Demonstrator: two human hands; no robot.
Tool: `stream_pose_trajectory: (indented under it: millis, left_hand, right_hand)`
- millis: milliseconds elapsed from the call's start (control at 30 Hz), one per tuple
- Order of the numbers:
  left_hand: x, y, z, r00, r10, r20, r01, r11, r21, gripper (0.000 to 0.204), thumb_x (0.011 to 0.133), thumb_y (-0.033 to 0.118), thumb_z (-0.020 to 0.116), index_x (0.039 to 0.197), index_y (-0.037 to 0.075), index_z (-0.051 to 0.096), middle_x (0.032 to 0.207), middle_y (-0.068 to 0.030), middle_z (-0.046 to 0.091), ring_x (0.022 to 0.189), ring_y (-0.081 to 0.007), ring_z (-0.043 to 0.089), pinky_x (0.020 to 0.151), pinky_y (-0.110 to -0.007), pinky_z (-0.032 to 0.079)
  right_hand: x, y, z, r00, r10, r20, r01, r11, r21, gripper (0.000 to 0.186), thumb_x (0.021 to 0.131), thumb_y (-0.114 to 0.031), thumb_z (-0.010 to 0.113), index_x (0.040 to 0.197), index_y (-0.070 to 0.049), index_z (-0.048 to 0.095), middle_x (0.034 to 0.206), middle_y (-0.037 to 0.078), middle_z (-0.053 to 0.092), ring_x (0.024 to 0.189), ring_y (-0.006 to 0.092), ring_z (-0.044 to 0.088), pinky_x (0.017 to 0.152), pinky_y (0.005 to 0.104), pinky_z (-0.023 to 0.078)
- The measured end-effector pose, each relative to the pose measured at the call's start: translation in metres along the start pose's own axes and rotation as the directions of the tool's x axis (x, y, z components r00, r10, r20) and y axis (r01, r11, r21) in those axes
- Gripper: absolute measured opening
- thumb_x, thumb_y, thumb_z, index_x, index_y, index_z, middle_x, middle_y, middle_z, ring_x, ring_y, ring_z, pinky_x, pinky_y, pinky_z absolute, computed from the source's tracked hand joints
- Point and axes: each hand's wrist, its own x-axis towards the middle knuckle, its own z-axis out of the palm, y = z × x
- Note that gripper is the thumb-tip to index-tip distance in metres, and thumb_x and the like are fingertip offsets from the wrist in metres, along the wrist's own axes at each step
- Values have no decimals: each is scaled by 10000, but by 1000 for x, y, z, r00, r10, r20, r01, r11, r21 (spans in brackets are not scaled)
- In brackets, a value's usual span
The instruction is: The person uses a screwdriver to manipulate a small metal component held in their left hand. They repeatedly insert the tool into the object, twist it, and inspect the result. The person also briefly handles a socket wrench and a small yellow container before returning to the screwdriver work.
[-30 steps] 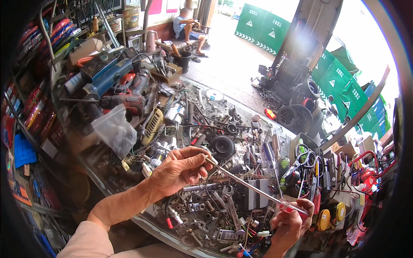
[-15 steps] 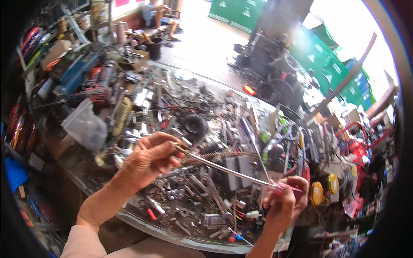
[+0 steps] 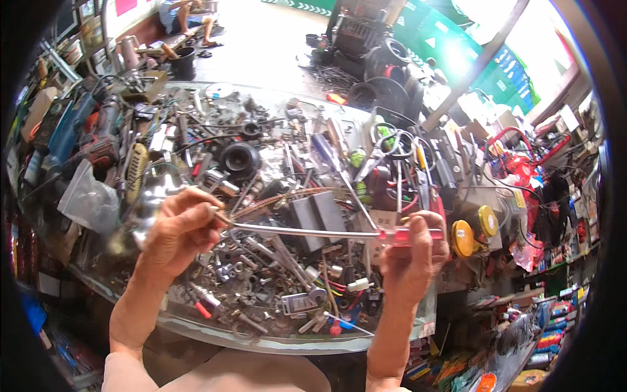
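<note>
A long screwdriver (image 3: 307,231) lies almost level across the air above a cluttered workbench. Its translucent red handle is gripped by my right hand (image 3: 406,261), fingers wrapped round it. At the tip end, my left hand (image 3: 173,232) pinches a small brass-coloured piece (image 3: 224,219) between thumb and fingers. The screwdriver's tip meets this piece; whether it sits inside it is too small to tell. Beneath the shaft are a grey metal block (image 3: 312,221), a combination wrench (image 3: 297,266) and many loose nuts, bolts and fittings.
The glass-topped bench (image 3: 261,336) is crowded. Left are a clear plastic bag (image 3: 91,199) and a power drill (image 3: 101,147); a black wheel-like part (image 3: 239,159) lies mid-bench. Scissors (image 3: 369,160) and yellow discs (image 3: 462,238) are at right. A person (image 3: 186,19) sits far left.
The screwdriver has swung from a slant down to the right to nearly level. Both hands sit further left in the picture, and the whole view has shifted.
</note>
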Motion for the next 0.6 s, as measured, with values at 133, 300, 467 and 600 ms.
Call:
stream_pose_trajectory:
  millis: [133, 300, 467, 600]
  left_hand:
    - [-3, -3, 5, 994, -90, 64, 97, 990, -105, 139, 833, 57, 609, 949, -19, 612, 779, -151, 656, 607, -146, 640, 438, -208, 473]
    - [-3, -1, 5, 990, -80, 112, 98, 981, -168, 158, 816, 37, 616, 967, -8, 611, 898, -142, 650, 796, -155, 650, 514, -189, 486]
    - [-3, 2, 1, 990, -63, 129, 97, 955, -280, 160, 805, 40, 606, 959, 5, 586, 920, -142, 646, 816, -175, 658, 549, -192, 497]
    - [-3, 0, 0, 994, -45, 97, 74, 944, -321, 118, 810, 34, 595, 926, 27, 578, 895, -110, 646, 886, -207, 652, 591, -215, 534]
  right_hand:
    - [6, -5, -17, 960, -216, -176, 228, 972, 50, 180, 810, -168, 588, 907, -39, 509, 595, 14, 507, 360, 63, 422, 283, 198, 313]
    - [3, -46, -33, 843, -424, -330, 512, 822, 250, 183, 826, -214, 549, 904, -64, 478, 714, 39, 532, 447, 90, 453, 344, 212, 338]
    - [-26, -97, -23, 476, -878, -58, 878, 469, 98, 159, 829, -135, 493, 877, 14, 470, 945, 129, 501, 886, 218, 518, 573, 299, 435]
    - [-29, -80, 8, 249, -876, -413, 813, 421, -403, 289, 888, -304, 460, 766, -45, 503, 701, 117, 583, 372, 149, 439, 360, 261, 368]
